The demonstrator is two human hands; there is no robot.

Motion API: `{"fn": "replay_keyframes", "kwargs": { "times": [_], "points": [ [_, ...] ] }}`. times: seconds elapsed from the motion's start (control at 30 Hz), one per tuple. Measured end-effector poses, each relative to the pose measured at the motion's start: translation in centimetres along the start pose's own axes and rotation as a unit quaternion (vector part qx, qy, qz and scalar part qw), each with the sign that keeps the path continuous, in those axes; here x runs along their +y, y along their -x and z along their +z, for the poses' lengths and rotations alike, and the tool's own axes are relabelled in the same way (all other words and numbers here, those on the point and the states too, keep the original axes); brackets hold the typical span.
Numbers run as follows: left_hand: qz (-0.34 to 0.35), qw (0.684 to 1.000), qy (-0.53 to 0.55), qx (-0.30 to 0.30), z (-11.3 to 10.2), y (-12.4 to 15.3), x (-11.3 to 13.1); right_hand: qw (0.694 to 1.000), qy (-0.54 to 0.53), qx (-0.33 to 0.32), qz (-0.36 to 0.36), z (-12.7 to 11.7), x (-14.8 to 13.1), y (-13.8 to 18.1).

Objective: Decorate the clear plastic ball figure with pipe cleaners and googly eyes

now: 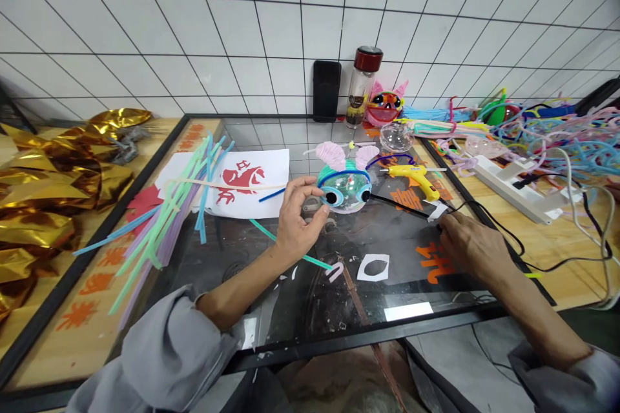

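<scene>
ball (345, 188) rests in left hand (298, 219) amid open glass (387, 232).

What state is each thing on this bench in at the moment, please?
Left hand, closed around the googly-eyed ball.
Googly-eyed ball, held with its eyes toward the camera.
Right hand, fingertips pinched on the black wire.
Glue gun, lying on its side, not held.
Bottle, upright, lid on.
Phone, propped against the wall, screen dark.
Power strip, black plug in it.

Your count:
One googly-eyed ball (345, 188) at your left hand (298, 219), one glue gun (414, 174) beyond your right hand (467, 242) — one phone (326, 90), one bottle (363, 85) behind.
</scene>
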State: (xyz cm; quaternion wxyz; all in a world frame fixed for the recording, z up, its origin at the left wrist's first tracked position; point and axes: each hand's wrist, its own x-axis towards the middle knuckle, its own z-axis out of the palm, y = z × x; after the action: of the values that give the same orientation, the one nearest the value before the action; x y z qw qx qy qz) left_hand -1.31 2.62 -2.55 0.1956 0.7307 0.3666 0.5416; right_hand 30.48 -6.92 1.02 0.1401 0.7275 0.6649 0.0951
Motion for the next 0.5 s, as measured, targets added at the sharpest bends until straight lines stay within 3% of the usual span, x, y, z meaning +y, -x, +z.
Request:
{"fn": "replay_keyframes", "kwargs": {
  "times": [0.27,0.5],
  "points": [
    [0.019,1.0,-0.006,0.009,0.0,0.0,0.2,0.997,-0.013,0.065,-0.037,2.4,1.2,0.2],
    [0.022,1.0,-0.007,0.008,0.1,0.1,0.2,0.997,-0.045,0.056,-0.04,2.3,1.6,0.7]
  ]
}}
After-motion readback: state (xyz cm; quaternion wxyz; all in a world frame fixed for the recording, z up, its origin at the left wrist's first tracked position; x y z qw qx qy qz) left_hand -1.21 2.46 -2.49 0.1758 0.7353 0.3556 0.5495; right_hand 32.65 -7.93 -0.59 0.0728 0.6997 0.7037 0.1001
